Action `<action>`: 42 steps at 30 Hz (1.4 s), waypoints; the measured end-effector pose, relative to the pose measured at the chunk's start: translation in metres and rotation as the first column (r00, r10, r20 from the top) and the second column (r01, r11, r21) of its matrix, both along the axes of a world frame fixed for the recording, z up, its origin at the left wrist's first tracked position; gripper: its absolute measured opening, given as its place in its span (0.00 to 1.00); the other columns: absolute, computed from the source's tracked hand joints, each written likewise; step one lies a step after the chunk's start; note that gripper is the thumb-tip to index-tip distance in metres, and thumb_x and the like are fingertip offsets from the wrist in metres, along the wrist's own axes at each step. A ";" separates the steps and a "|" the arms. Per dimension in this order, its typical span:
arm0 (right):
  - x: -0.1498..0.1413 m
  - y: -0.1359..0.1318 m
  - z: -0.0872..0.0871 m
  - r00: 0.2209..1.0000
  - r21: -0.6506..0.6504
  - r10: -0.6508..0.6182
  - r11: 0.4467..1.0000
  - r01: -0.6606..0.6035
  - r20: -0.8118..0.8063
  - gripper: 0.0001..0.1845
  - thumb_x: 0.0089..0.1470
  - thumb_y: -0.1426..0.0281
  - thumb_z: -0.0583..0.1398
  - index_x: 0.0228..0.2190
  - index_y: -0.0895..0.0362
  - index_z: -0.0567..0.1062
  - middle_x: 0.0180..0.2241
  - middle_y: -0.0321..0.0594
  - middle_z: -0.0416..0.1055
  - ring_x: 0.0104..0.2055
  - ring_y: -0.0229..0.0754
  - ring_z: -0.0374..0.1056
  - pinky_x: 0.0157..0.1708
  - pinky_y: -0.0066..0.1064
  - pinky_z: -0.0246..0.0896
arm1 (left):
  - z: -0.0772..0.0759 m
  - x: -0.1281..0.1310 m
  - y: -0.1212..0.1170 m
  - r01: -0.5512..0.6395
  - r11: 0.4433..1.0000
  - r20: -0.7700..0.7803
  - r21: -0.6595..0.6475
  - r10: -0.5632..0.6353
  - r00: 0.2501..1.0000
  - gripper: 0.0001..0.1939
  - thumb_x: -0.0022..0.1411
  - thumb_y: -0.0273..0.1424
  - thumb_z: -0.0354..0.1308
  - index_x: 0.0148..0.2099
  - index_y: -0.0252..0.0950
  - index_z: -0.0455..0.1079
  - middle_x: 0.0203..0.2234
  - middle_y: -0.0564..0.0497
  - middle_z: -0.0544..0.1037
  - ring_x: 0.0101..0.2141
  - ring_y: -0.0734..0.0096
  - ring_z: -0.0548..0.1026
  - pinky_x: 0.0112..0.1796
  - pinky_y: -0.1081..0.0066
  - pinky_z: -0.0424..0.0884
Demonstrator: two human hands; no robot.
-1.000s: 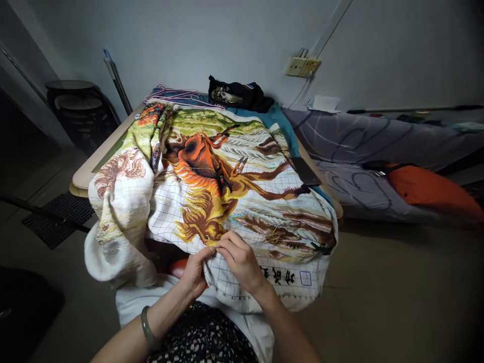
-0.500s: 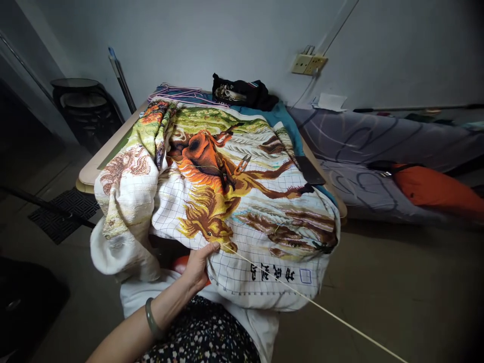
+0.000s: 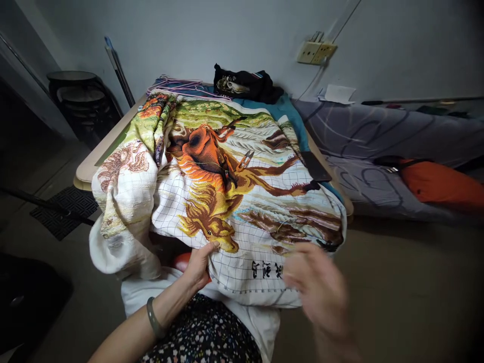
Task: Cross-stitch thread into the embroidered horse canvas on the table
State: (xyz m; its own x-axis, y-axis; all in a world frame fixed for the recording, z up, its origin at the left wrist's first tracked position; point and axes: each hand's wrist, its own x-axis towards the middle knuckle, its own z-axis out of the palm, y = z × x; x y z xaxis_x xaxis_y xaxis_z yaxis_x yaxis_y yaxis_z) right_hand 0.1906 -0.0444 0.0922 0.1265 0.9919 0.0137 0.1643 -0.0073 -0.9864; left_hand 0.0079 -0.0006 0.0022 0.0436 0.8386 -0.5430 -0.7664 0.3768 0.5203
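Observation:
A large cross-stitch cloth (image 3: 174, 201), printed with a grid and partly stitched with horses, is spread over the table and hangs down toward my lap. My left hand (image 3: 200, 264) grips its near edge beside the yellow horse's head (image 3: 217, 233), thumb on top and the other fingers hidden beneath. Over the lower right of the cloth, near the black stitched characters (image 3: 260, 270), is my right hand (image 3: 315, 285). It is smeared by motion, its fingers look bent, and I cannot make out anything in them. Small snips (image 3: 246, 159) lie on the cloth.
Under the cloth stands a table (image 3: 86, 169), with pink hangers (image 3: 177, 86) and a black bundle (image 3: 247, 86) at its back. A dark flat object (image 3: 314, 167) lies at the right edge. Folded stools (image 3: 79, 101) stand left; a covered seat with an orange bag (image 3: 442, 184) is right.
My right hand has come into view from the lower right and is over the cloth. The pale thread that stretched taut toward the lower right no longer shows. My left hand keeps its grip.

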 end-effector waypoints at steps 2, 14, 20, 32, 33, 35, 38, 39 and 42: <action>-0.022 0.020 -0.027 0.985 -0.093 0.153 0.985 -0.145 0.081 0.12 0.57 0.64 0.54 0.39 0.59 0.68 0.17 0.29 0.57 0.17 0.32 0.54 0.16 0.22 0.51 | -0.001 0.000 0.000 0.011 1.000 -0.002 0.002 -0.011 1.000 0.30 0.42 0.25 0.65 0.51 0.31 0.66 0.34 0.46 0.79 0.34 0.61 0.76 0.42 0.62 0.69; -0.055 0.036 -0.056 0.864 -0.038 0.206 0.976 -0.213 0.460 0.13 0.56 0.68 0.52 0.33 0.59 0.76 0.17 0.34 0.67 0.20 0.34 0.63 0.24 0.24 0.55 | -0.002 0.000 0.000 0.007 1.000 0.005 0.002 -0.007 1.000 0.28 0.43 0.25 0.65 0.50 0.31 0.67 0.32 0.47 0.79 0.33 0.62 0.76 0.41 0.63 0.69; -0.059 0.038 -0.058 0.813 -0.018 0.169 0.981 -0.192 0.557 0.13 0.55 0.69 0.53 0.34 0.59 0.77 0.19 0.37 0.71 0.19 0.35 0.62 0.22 0.24 0.53 | -0.003 0.001 0.000 0.003 1.000 -0.003 0.018 -0.003 1.000 0.27 0.43 0.24 0.65 0.49 0.31 0.67 0.33 0.46 0.79 0.35 0.61 0.76 0.42 0.63 0.69; -0.083 0.041 -0.060 0.550 0.003 0.051 0.995 -0.096 0.834 0.11 0.52 0.76 0.51 0.33 0.58 0.74 0.21 0.38 0.72 0.22 0.40 0.67 0.24 0.29 0.46 | -0.006 0.004 0.000 -0.042 0.998 -0.033 0.042 0.043 0.999 0.30 0.43 0.23 0.64 0.51 0.32 0.65 0.35 0.47 0.79 0.35 0.63 0.76 0.44 0.63 0.68; -0.085 0.042 -0.060 0.548 -0.007 0.057 0.996 -0.093 0.834 0.11 0.52 0.76 0.51 0.33 0.58 0.73 0.22 0.38 0.73 0.23 0.40 0.67 0.24 0.29 0.47 | -0.006 0.004 0.000 -0.051 0.997 -0.040 0.052 0.053 0.998 0.30 0.42 0.23 0.65 0.51 0.32 0.65 0.35 0.47 0.78 0.36 0.63 0.76 0.45 0.64 0.67; -0.086 0.045 -0.061 0.577 -0.041 0.087 0.995 -0.091 0.812 0.11 0.50 0.77 0.51 0.33 0.58 0.72 0.24 0.38 0.73 0.24 0.40 0.67 0.24 0.29 0.48 | -0.006 0.004 0.000 -0.071 0.995 -0.059 0.076 0.075 0.995 0.31 0.42 0.23 0.65 0.52 0.33 0.65 0.36 0.48 0.78 0.38 0.63 0.76 0.46 0.64 0.67; -0.082 0.049 -0.062 0.697 -0.089 0.130 0.992 -0.094 0.705 0.10 0.50 0.76 0.51 0.32 0.58 0.71 0.23 0.38 0.72 0.23 0.39 0.67 0.23 0.27 0.50 | -0.004 0.004 0.001 -0.078 0.993 -0.090 0.093 0.087 0.992 0.31 0.42 0.23 0.65 0.51 0.34 0.65 0.36 0.49 0.78 0.38 0.64 0.76 0.45 0.65 0.67; -0.080 0.049 -0.062 0.738 -0.098 0.140 0.990 -0.100 0.660 0.10 0.50 0.76 0.51 0.32 0.57 0.71 0.22 0.37 0.72 0.23 0.39 0.66 0.23 0.27 0.51 | -0.003 0.005 0.001 -0.075 0.993 -0.100 0.095 0.084 0.991 0.30 0.42 0.23 0.65 0.51 0.34 0.66 0.36 0.49 0.78 0.37 0.64 0.76 0.44 0.65 0.68; -0.075 0.051 -0.065 0.805 -0.106 0.144 0.989 -0.101 0.576 0.09 0.50 0.75 0.51 0.31 0.56 0.69 0.18 0.35 0.69 0.22 0.39 0.65 0.22 0.26 0.51 | -0.001 0.007 0.001 -0.071 0.992 -0.131 0.105 0.085 0.988 0.27 0.43 0.24 0.64 0.49 0.35 0.67 0.35 0.49 0.78 0.37 0.64 0.76 0.43 0.66 0.68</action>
